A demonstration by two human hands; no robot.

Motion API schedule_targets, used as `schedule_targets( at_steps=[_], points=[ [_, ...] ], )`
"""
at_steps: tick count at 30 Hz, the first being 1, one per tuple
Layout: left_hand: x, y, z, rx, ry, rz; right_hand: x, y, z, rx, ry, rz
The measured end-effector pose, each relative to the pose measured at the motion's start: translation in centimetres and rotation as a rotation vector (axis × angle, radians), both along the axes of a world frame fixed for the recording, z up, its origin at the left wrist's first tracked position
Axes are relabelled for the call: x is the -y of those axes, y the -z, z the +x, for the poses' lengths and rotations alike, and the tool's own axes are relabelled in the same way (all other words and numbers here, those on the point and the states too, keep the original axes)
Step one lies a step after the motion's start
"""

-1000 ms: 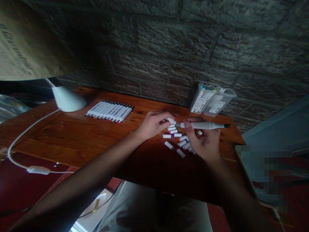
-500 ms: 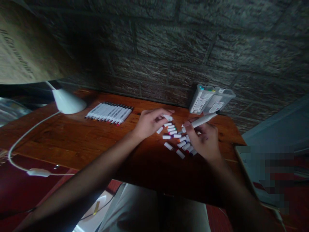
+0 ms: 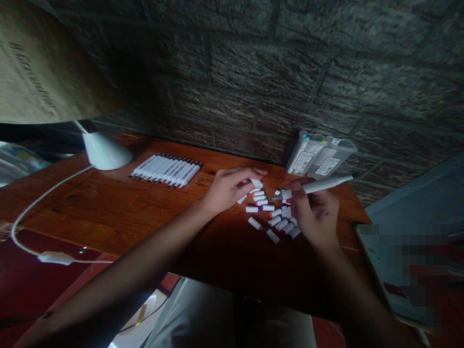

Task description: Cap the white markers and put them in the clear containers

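My left hand (image 3: pixel 232 187) is closed on a small white marker cap (image 3: pixel 256 183), held between thumb and fingers. In my right hand (image 3: pixel 315 208) is a white marker (image 3: pixel 319 185), its bare tip pointing left toward the left hand. Between and below both hands lie several loose white caps (image 3: pixel 268 208) with coloured ends: orange, green, pink, purple and blue. Some of them are partly hidden behind the right hand. Farther left, a row of white markers (image 3: pixel 167 169) lies side by side on the wooden table (image 3: pixel 90 208).
Two clear plastic cases (image 3: pixel 322 153) with labels stand at the back right against the brick wall (image 3: pixel 235 96). At the left are a lamp base (image 3: pixel 107 151), its large shade (image 3: pixel 47 72) and a white cord (image 3: pixel 32 191). A pale board (image 3: pixel 384 270) borders the table's right side.
My right hand has shifted right with the marker, and its bare tip now shows apart from the left hand. The left hand still holds the cap. The view has tilted slightly.
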State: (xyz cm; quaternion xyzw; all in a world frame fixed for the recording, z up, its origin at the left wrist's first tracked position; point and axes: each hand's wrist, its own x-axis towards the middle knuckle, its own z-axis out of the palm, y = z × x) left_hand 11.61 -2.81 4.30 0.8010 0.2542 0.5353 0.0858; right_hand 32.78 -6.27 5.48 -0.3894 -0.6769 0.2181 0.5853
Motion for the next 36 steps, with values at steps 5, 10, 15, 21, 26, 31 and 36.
schedule_targets(
  at_steps=[5, 10, 15, 21, 26, 31, 36],
  points=[
    [0.1, -0.1, 0.1, -0.019, -0.003, -0.015, 0.1, 0.1, -0.2, 0.017, -0.010, 0.049],
    [0.2, -0.1, 0.0, -0.070, -0.008, -0.017, 0.4, 0.3, -0.5, 0.074, -0.062, 0.051],
    [0.4, 0.2, 0.1, -0.075, 0.006, -0.027, 0.3, 0.4, -0.7, 0.093, -0.109, -0.028],
    [0.3, 0.1, 0.3, 0.069, 0.003, -0.041, 0.3, 0.2, -0.5, 0.110, -0.213, -0.106],
    [0.3, 0.0, 0.2, 0.051, -0.003, -0.042, 0.3, -0.6, -0.3, -0.146, -0.121, -0.164],
    [0.4, 0.0, 0.3, 0.022, 0.005, -0.032, 0.3, -1.0, -0.7, -0.125, -0.094, -0.112],
    [0.4, 0.1, 0.3, 0.028, -0.007, -0.022, 0.5, -0.4, -1.0, -0.015, -0.163, -0.101]
  ],
)
